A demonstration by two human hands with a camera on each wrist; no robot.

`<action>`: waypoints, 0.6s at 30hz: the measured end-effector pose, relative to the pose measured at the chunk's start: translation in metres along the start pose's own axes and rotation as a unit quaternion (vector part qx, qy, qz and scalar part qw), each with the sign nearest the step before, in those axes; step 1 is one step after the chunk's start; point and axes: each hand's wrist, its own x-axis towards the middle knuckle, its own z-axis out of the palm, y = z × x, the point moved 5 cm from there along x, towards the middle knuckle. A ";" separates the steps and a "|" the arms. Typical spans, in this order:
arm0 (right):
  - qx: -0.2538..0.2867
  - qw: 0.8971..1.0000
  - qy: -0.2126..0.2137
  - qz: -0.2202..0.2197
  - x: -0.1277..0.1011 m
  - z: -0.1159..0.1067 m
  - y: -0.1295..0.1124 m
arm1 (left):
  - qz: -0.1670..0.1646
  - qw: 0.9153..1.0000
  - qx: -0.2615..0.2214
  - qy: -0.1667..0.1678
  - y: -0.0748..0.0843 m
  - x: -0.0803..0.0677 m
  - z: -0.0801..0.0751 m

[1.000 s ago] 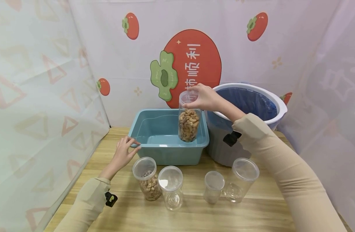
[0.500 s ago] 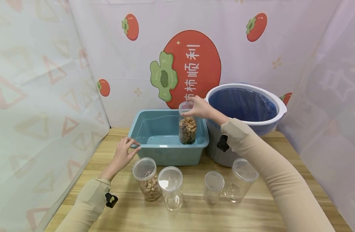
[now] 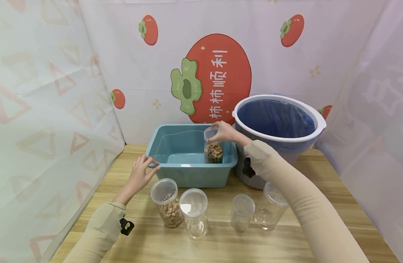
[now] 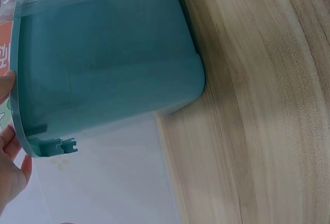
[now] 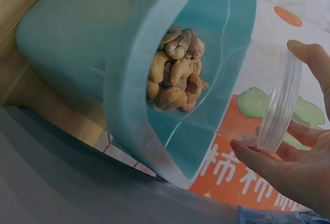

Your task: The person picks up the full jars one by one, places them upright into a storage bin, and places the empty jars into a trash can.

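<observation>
My right hand (image 3: 225, 133) grips a clear plastic jar (image 3: 213, 152) near its lid, inside the right part of a blue basin (image 3: 188, 165). In the right wrist view, thumb and fingers lie around the clear lid (image 5: 281, 100), and cashews (image 5: 178, 72) fill the jar's lower part. The basin's front wall hides the jar's base in the head view. My left hand (image 3: 143, 172) pinches the basin's rim at its front left corner. In the left wrist view its fingertips sit on either side of the rim's edge, beside the basin wall (image 4: 103, 59).
In front of the basin stand a second cashew jar (image 3: 170, 210), an empty tall jar (image 3: 195, 219), a small jar (image 3: 243, 212) and another tall jar (image 3: 268, 212), partly behind my right sleeve. A lined bin (image 3: 280, 138) stands right of the basin.
My right hand has lowered the cashew jar into the right side of the basin. The left hand stays at the rim.
</observation>
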 end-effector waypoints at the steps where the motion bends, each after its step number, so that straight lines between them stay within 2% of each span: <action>1: -0.001 1.000 0.000 0.001 0.000 0.002 0.001 | 0.000 1.000 0.001 0.000 0.000 0.000 0.000; 9: -0.012 1.000 -0.013 -0.016 0.001 0.013 0.008 | 0.002 1.000 -0.001 0.003 0.000 0.000 0.000; 18: -0.010 0.999 -0.040 0.010 0.001 0.019 0.014 | 0.000 1.000 -0.001 0.001 -0.001 -0.001 0.001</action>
